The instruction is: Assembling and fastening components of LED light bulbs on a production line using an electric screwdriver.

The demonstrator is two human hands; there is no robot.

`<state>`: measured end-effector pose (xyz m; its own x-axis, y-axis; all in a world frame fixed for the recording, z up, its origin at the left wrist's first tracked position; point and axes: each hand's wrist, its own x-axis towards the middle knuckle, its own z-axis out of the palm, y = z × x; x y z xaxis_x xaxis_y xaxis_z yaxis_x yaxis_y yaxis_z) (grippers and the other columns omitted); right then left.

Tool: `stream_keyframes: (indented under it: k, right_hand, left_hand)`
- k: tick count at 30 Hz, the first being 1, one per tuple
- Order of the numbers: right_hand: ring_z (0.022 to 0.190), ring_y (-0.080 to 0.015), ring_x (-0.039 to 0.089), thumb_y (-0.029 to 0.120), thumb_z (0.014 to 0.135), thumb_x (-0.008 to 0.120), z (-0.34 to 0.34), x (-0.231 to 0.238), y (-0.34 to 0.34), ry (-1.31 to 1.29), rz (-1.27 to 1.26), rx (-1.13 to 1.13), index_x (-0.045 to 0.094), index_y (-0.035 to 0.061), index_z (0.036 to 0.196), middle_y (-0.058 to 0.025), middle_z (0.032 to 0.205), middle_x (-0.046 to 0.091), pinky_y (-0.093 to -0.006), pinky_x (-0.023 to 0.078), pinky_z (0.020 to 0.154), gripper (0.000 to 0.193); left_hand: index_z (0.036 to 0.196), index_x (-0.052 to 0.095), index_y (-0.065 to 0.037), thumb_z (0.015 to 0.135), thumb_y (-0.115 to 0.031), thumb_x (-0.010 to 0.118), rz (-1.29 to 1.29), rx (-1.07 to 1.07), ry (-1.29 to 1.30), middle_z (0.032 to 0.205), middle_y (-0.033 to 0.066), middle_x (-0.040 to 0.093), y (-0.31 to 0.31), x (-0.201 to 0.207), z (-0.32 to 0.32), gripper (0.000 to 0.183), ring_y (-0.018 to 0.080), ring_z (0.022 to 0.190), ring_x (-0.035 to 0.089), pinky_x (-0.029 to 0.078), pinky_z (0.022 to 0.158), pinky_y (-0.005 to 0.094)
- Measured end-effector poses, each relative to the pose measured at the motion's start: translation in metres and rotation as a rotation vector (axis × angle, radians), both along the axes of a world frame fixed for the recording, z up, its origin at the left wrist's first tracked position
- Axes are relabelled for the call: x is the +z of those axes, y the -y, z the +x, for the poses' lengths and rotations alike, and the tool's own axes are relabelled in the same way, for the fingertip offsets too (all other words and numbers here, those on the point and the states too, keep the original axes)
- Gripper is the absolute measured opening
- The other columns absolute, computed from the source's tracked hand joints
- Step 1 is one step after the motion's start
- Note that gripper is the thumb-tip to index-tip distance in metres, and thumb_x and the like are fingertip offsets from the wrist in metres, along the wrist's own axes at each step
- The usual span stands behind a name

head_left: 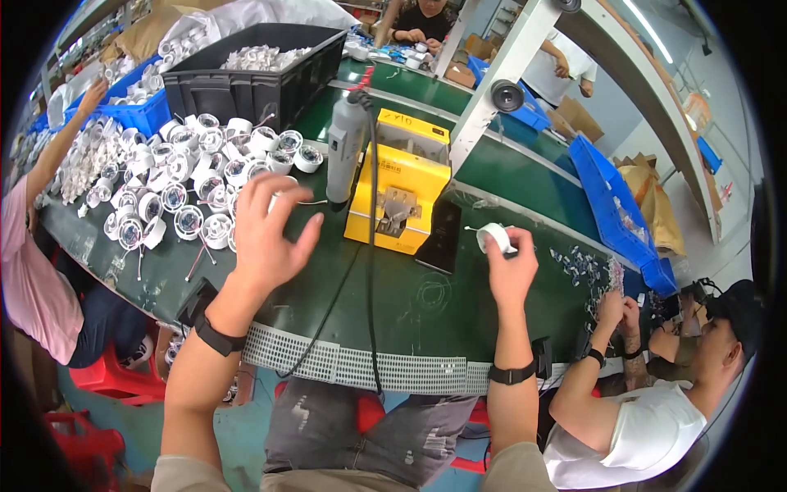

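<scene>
My right hand point(514, 266) is closed around a white round housing point(493, 236), like a small lamp or fan shell, with a short wire end sticking out to its left. My left hand point(275, 234), fingers spread, hovers at the right edge of a heap of similar white housings point(175, 197) with thin wires. Between my hands stands a yellow box-shaped machine point(400, 184) with a metal fitting on its front. A grey electric screwdriver point(347, 148) hangs upright at its left, its black cable running down. Beside the machine lies a flat black slab point(442, 238), perhaps a phone.
Behind the heap stands a black bin point(258, 86) of small white parts, beside a blue bin point(139, 107). To the right lie small loose parts point(578, 271) and a long blue tray point(611, 201). Co-workers sit left and right; a white post point(500, 82) rises behind the machine.
</scene>
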<state>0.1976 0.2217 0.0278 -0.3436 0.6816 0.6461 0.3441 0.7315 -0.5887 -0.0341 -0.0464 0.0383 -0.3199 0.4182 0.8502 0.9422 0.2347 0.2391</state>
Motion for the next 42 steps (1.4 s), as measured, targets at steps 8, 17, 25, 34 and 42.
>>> stream_keyframes:
  k: [8, 17, 25, 34, 42]
  right_hand:
    - [0.081, -0.0242, 0.058, 0.009, 0.066, 0.078, -0.029, -0.003, 0.080, -0.174, 0.219, 0.485, 0.054, 0.0036, 0.087, -0.0118, 0.087, 0.059, -0.0334, 0.047, 0.074, 0.031]
    - [0.100, -0.0349, 0.055, 0.030, 0.067, 0.083, -0.041, 0.005, 0.093, -0.066, 0.251, 0.806, 0.062, 0.0044, 0.097, -0.0123, 0.103, 0.057, -0.0452, 0.044, 0.088, 0.045]
    - [0.085, -0.0119, 0.061, 0.008, 0.093, 0.060, -0.035, -0.012, 0.087, 0.028, -0.797, 0.945, 0.061, -0.0035, 0.099, -0.0067, 0.093, 0.063, -0.0267, 0.050, 0.076, 0.013]
    - [0.072, -0.0117, 0.054, 0.011, 0.092, 0.061, -0.035, -0.018, 0.087, 0.149, -0.668, 1.048, 0.060, 0.0004, 0.080, -0.0035, 0.079, 0.056, -0.0259, 0.043, 0.065, 0.016]
    - [0.072, -0.0142, 0.052, 0.014, 0.088, 0.065, -0.041, -0.015, 0.103, 0.139, -0.389, 0.861, 0.062, 0.0016, 0.075, -0.0038, 0.078, 0.053, -0.0281, 0.041, 0.064, 0.019]
  left_hand:
    - [0.135, 0.047, -0.001, 0.095, -0.019, 0.055, -0.464, -1.024, 1.135, 0.118, 0.0122, 0.061, -0.022, -0.025, 0.030, 0.046, 0.0196, 0.104, 0.062, 0.050, 0.089, 0.0312]
    - [0.134, 0.047, 0.002, 0.097, -0.023, 0.057, -0.283, -1.106, 1.662, 0.123, 0.0092, 0.057, -0.024, -0.038, 0.030, 0.046, 0.0168, 0.110, 0.058, 0.048, 0.096, 0.0318]
    - [0.129, 0.051, 0.001, 0.075, -0.001, 0.077, -0.269, -1.043, 1.559, 0.123, 0.0073, 0.057, -0.022, -0.015, 0.031, 0.060, 0.0167, 0.113, 0.055, 0.044, 0.099, 0.0331]
    - [0.128, 0.048, -0.003, 0.081, 0.003, 0.070, -0.249, -1.192, 1.681, 0.121, 0.0052, 0.056, -0.021, -0.023, 0.027, 0.053, 0.0145, 0.108, 0.057, 0.050, 0.093, 0.0307]
    - [0.121, 0.047, -0.006, 0.095, -0.011, 0.055, -0.117, -1.203, 1.943, 0.127, 0.0117, 0.052, -0.029, -0.035, 0.033, 0.028, 0.0207, 0.114, 0.056, 0.049, 0.095, 0.0366]
